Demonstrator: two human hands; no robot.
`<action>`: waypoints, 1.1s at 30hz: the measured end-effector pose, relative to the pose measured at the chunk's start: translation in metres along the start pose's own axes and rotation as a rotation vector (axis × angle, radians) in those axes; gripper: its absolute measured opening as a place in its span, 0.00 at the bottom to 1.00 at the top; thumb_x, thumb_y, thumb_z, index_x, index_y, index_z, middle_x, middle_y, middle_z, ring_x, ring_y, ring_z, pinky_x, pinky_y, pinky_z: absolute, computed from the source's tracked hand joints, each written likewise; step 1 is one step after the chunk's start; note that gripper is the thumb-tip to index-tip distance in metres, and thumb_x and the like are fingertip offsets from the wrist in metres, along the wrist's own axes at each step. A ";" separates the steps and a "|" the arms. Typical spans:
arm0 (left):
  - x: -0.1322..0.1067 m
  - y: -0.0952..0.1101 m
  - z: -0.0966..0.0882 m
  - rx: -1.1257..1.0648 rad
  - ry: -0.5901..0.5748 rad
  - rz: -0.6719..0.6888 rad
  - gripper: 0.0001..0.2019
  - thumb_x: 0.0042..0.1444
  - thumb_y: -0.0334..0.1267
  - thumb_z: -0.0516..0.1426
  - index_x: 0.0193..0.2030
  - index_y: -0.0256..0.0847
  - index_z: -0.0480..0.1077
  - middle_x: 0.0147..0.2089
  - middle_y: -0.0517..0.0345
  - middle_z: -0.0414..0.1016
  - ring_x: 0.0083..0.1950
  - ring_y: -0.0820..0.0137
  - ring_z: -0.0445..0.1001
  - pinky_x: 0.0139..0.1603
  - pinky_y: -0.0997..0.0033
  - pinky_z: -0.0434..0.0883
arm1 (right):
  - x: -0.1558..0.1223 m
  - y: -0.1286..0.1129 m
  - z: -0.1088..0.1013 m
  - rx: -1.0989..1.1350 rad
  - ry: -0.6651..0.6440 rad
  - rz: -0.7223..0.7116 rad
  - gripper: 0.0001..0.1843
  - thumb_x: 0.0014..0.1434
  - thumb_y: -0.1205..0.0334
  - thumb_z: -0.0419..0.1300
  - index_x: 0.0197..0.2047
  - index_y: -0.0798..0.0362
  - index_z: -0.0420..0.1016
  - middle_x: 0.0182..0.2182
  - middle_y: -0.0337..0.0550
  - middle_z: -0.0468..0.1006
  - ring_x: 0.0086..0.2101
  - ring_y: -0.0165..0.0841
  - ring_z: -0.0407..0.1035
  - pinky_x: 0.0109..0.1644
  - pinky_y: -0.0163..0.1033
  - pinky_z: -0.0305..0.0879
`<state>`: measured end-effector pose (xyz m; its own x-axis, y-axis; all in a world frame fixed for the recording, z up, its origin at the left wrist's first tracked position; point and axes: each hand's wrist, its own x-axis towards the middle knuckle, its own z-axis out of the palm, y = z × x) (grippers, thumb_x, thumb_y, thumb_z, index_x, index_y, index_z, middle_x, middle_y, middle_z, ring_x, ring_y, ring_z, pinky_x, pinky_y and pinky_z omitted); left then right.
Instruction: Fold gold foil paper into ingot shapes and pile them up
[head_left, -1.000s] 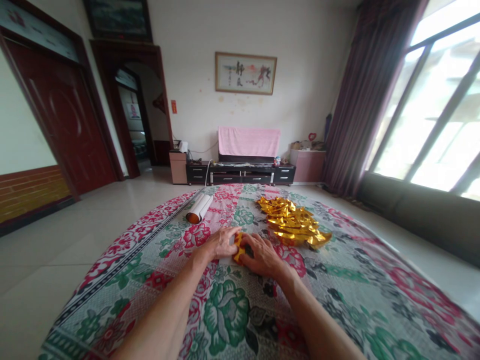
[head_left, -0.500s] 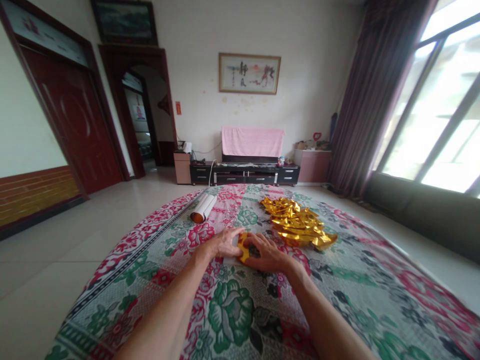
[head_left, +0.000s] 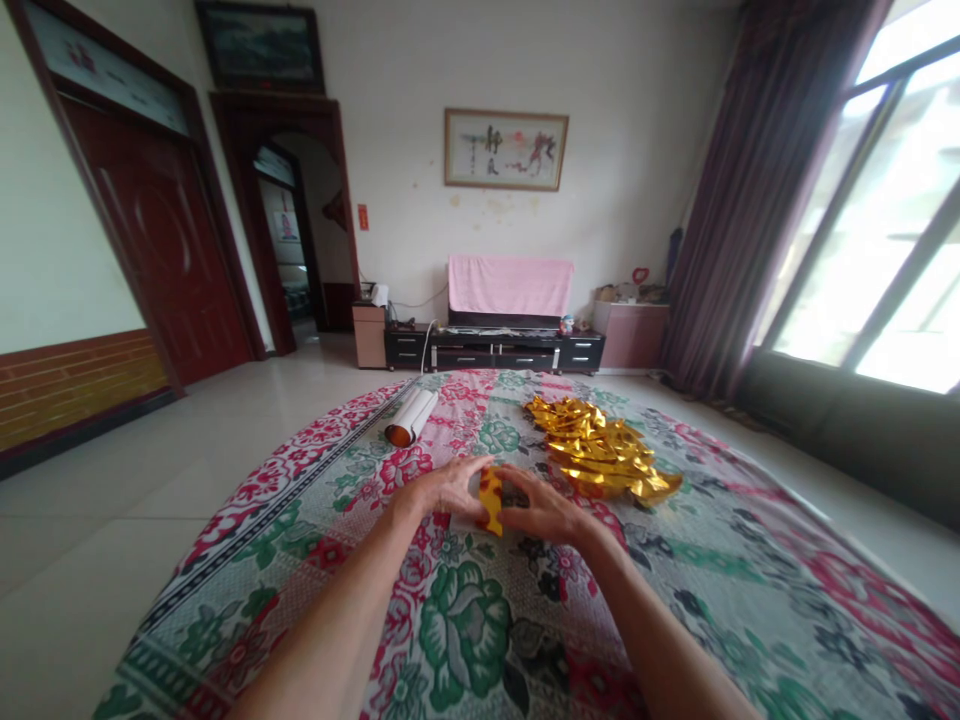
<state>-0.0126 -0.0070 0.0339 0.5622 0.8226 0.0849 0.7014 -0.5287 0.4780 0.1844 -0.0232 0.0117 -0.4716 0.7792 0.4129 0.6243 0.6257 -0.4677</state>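
A small gold and red foil paper piece (head_left: 491, 499) is pinched between both hands above the floral cloth (head_left: 465, 630). My left hand (head_left: 448, 487) grips its left side with fingers closed on it. My right hand (head_left: 541, 508) holds its right side, fingers curled over it. A heap of folded gold foil pieces (head_left: 600, 450) lies on the cloth just beyond my right hand. A white paper roll with an orange end (head_left: 409, 418) lies farther away to the left of my left hand.
The floral cloth covers a round surface whose edge drops to a tiled floor (head_left: 112, 520) on the left. A low TV cabinet (head_left: 495, 350) with a pink cover stands against the far wall. Dark curtains and a large window (head_left: 885, 250) are at the right.
The foil piece has been lifted and turned more upright between my hands. The view has shifted slightly, and both hands sit a little nearer together.
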 end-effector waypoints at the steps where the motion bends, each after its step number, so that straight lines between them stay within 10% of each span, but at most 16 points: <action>1: 0.000 0.000 0.000 -0.006 -0.001 0.001 0.44 0.35 0.42 0.62 0.62 0.42 0.52 0.58 0.47 0.63 0.57 0.59 0.64 0.53 0.64 0.65 | 0.001 -0.002 0.001 0.039 0.051 0.008 0.21 0.47 0.63 0.58 0.47 0.49 0.70 0.48 0.45 0.71 0.48 0.39 0.65 0.51 0.46 0.61; 5: 0.000 0.000 0.000 -0.011 -0.004 -0.009 0.46 0.34 0.40 0.63 0.63 0.41 0.51 0.58 0.48 0.64 0.56 0.59 0.65 0.53 0.66 0.64 | 0.008 -0.014 0.014 0.084 0.242 -0.035 0.14 0.48 0.73 0.51 0.34 0.50 0.73 0.37 0.41 0.76 0.39 0.32 0.69 0.47 0.38 0.64; 23: -0.004 -0.010 -0.010 -0.120 -0.097 0.051 0.46 0.39 0.40 0.61 0.65 0.42 0.45 0.64 0.51 0.54 0.61 0.63 0.60 0.56 0.70 0.63 | 0.006 -0.020 0.031 -0.105 0.103 -0.145 0.06 0.53 0.68 0.52 0.34 0.54 0.68 0.41 0.47 0.71 0.41 0.34 0.64 0.49 0.41 0.58; 28: 0.003 -0.035 -0.006 0.105 0.264 -0.180 0.17 0.48 0.39 0.55 0.45 0.37 0.71 0.49 0.50 0.71 0.50 0.65 0.69 0.50 0.69 0.65 | 0.005 -0.021 0.032 -0.120 0.120 -0.139 0.06 0.51 0.68 0.53 0.35 0.54 0.67 0.40 0.46 0.70 0.41 0.34 0.63 0.48 0.41 0.58; 33: 0.010 -0.038 0.014 0.294 0.455 -0.275 0.11 0.50 0.43 0.55 0.32 0.38 0.71 0.37 0.53 0.73 0.41 0.69 0.70 0.43 0.72 0.64 | 0.005 -0.020 0.032 -0.112 0.124 -0.131 0.05 0.51 0.68 0.53 0.34 0.54 0.66 0.38 0.45 0.70 0.40 0.33 0.63 0.47 0.40 0.58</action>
<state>-0.0272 0.0182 0.0044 0.1445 0.9099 0.3890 0.9227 -0.2658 0.2791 0.1494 -0.0306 -0.0019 -0.4774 0.6762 0.5612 0.6312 0.7082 -0.3163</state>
